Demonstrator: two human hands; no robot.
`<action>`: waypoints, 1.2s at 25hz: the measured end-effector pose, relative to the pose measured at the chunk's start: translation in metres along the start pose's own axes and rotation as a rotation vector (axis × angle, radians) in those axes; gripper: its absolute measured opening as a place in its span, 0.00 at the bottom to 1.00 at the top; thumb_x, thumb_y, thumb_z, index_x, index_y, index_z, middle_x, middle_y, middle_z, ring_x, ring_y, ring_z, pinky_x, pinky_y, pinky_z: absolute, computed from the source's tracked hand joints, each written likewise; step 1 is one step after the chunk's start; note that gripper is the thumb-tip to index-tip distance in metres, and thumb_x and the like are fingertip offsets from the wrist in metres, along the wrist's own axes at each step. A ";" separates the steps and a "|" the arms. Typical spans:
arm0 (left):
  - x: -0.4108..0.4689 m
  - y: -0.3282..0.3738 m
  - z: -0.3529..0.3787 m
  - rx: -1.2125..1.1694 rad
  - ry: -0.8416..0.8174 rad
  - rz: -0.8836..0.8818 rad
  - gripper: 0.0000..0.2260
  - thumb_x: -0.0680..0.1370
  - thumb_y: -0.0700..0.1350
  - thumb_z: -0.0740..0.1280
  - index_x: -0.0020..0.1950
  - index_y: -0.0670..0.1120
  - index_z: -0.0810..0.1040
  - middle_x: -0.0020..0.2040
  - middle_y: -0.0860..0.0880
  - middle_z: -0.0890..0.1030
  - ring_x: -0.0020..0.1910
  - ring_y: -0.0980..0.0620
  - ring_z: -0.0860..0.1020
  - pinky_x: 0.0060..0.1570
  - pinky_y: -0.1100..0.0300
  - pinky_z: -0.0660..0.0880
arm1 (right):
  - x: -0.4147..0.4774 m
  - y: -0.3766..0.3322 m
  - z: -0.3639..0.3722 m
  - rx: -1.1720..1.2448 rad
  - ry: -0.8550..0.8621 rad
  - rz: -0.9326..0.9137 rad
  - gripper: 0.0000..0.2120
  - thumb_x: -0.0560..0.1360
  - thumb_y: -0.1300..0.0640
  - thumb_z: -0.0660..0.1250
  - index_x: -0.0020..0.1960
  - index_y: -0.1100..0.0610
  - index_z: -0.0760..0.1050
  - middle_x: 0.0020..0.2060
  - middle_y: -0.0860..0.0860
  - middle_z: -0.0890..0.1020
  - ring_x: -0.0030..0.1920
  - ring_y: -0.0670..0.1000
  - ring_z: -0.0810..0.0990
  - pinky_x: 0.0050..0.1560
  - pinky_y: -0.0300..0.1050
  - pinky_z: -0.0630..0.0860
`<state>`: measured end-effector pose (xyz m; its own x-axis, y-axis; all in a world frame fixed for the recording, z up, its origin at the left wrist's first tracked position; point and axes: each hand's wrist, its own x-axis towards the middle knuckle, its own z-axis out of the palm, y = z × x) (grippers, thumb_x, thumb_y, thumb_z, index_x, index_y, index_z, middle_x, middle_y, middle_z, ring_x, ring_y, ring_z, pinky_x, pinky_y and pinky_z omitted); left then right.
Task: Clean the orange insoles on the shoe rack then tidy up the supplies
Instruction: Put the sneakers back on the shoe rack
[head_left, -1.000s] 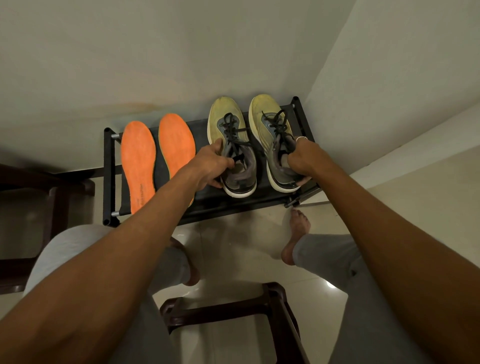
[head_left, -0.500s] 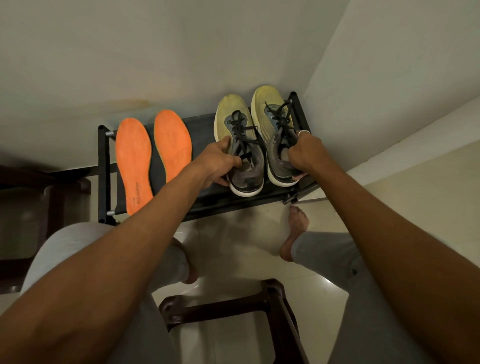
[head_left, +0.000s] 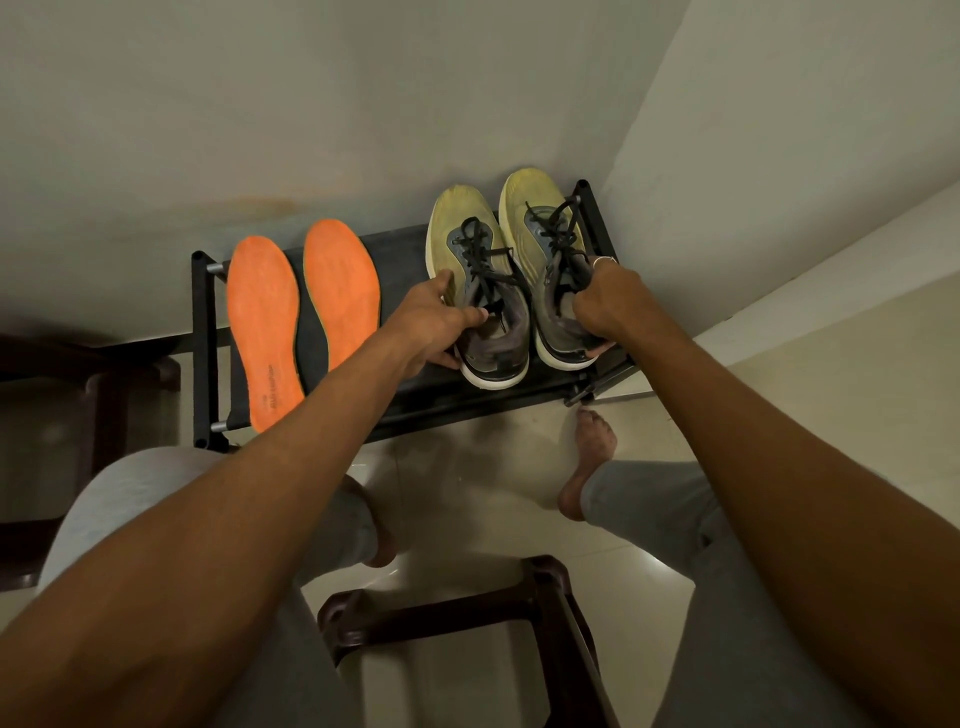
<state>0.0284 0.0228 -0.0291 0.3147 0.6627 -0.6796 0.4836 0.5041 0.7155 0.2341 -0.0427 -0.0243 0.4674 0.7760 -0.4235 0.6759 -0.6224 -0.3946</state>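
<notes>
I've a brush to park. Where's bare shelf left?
Best: the shoe rack's shelf between the right insole and the left shoe, toward the wall. The strip between the right and left insole is narrow. Crowded: the corner end, where the left hand and right hand grip left and right shoe.

Bare rack (head_left: 402, 260) strip between insoles (head_left: 265, 332) and shoes (head_left: 467, 228), wall (head_left: 363, 130) close behind rack

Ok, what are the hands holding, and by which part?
Each hand grips one shoe by the rim of its opening: left hand the left shoe, right hand the right shoe.
</notes>
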 end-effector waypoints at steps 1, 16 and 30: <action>0.000 0.000 0.000 -0.002 -0.002 -0.003 0.38 0.77 0.42 0.73 0.81 0.53 0.54 0.63 0.50 0.75 0.57 0.45 0.79 0.46 0.42 0.82 | 0.001 0.001 0.000 0.001 0.002 -0.003 0.19 0.78 0.61 0.63 0.68 0.61 0.69 0.58 0.60 0.78 0.56 0.60 0.78 0.46 0.47 0.73; -0.005 -0.007 -0.002 -0.003 0.010 0.027 0.34 0.78 0.45 0.72 0.79 0.54 0.60 0.59 0.52 0.76 0.57 0.49 0.77 0.51 0.42 0.81 | -0.002 -0.004 0.000 -0.050 -0.001 0.011 0.18 0.76 0.57 0.65 0.65 0.60 0.69 0.57 0.59 0.78 0.52 0.58 0.77 0.50 0.50 0.75; -0.035 -0.019 -0.033 0.056 0.108 0.085 0.35 0.80 0.46 0.69 0.82 0.51 0.52 0.80 0.45 0.59 0.70 0.42 0.71 0.50 0.52 0.76 | -0.017 -0.040 0.003 -0.135 0.226 -0.123 0.22 0.76 0.56 0.65 0.68 0.60 0.71 0.68 0.58 0.71 0.67 0.61 0.70 0.67 0.59 0.66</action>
<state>-0.0188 0.0081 -0.0133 0.2682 0.7590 -0.5932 0.5048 0.4137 0.7576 0.1975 -0.0309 -0.0039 0.4820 0.8573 -0.1807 0.7980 -0.5147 -0.3136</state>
